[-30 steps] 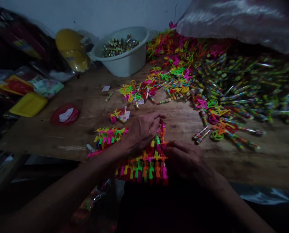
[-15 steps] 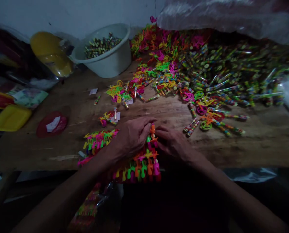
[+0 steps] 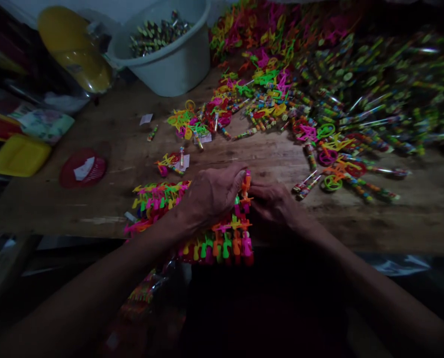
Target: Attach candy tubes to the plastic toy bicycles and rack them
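Rows of small bright plastic toys in pink, orange, green and yellow hang together at the table's front edge, partly under my left forearm. My left hand is closed over the upper right part of these rows, thumb beside an orange toy at the end. From the other side, my right hand has its fingers curled against that orange toy's edge. What lies between the right fingertips is hidden. More rows of toys rest on the table left of my left hand.
A pale tub of small tubes stands at the back. Loose plastic toys and a large heap of candy-like tubes cover the back right. A red basket, a yellow tray and a yellow object are leftward.
The view has tilted down and shifted slightly, so the table's things sit higher in it. Both hands keep about the same place at the end of the toy rows.
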Tool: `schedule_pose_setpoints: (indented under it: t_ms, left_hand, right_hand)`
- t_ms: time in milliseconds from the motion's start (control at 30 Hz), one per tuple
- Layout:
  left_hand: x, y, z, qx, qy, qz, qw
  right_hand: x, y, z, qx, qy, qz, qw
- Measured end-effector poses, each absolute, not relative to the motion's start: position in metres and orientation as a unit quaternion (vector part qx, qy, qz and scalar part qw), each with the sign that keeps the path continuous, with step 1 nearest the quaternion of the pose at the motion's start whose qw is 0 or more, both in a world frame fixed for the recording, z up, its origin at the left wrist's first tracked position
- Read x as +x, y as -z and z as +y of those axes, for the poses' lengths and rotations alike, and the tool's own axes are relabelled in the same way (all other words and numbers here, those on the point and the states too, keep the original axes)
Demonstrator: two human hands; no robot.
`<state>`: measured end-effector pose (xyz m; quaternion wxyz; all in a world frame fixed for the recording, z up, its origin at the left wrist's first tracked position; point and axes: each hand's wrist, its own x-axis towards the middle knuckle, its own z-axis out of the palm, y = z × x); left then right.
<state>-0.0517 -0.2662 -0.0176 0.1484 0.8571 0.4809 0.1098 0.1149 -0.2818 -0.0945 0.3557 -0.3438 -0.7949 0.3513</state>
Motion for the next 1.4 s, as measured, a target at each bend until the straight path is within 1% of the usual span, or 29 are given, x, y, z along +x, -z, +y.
schedule_pose_setpoints:
  t_ms: [100,267,467,567,733,800,900,1000,1100,1167,1300,1400]
  left_hand:
    - [-0.053,0.017,-0.266,0.863,-0.114,0.471,0.145]
    - [-0.054,0.020,-0.264,0.869,-0.118,0.467,0.113]
    - [-0.052,0.023,-0.264,0.864,-0.106,0.478,0.113]
    - [-0.052,0.020,-0.265,0.856,-0.111,0.487,0.135]
    - [-0.050,0.007,-0.266,0.847,-0.127,0.464,0.228]
    - [-0.049,0.004,-0.267,0.848,-0.117,0.453,0.250]
    - [-0.047,0.006,-0.267,0.856,-0.096,0.457,0.223]
    - [-0.046,0.010,-0.265,0.866,-0.078,0.455,0.192]
    - [-0.046,0.011,-0.262,0.875,-0.055,0.442,0.190]
    - [-0.046,0.011,-0.262,0.878,-0.045,0.436,0.192]
    - [-0.047,0.010,-0.265,0.871,-0.055,0.450,0.188]
    - [-0.049,0.006,-0.267,0.864,-0.110,0.454,0.189]
  right_hand:
    - [0.117,0.092,-0.277,-0.314,-0.363,-0.803,0.353]
    - [0.118,0.095,-0.276,-0.300,-0.347,-0.816,0.352]
    - [0.112,0.100,-0.296,-0.354,-0.317,-0.791,0.385]
    - [0.107,0.102,-0.305,-0.389,-0.322,-0.769,0.392]
    - [0.099,0.105,-0.309,-0.402,-0.331,-0.748,0.411]
    - [0.096,0.106,-0.310,-0.403,-0.329,-0.745,0.418]
    - [0.093,0.104,-0.313,-0.429,-0.313,-0.744,0.406]
    - [0.091,0.102,-0.318,-0.467,-0.286,-0.750,0.371]
    - [0.088,0.099,-0.320,-0.489,-0.261,-0.758,0.343]
    - [0.086,0.099,-0.319,-0.494,-0.252,-0.760,0.338]
    - [0.088,0.103,-0.316,-0.481,-0.264,-0.756,0.357]
    - [0.097,0.103,-0.321,-0.458,-0.265,-0.743,0.410]
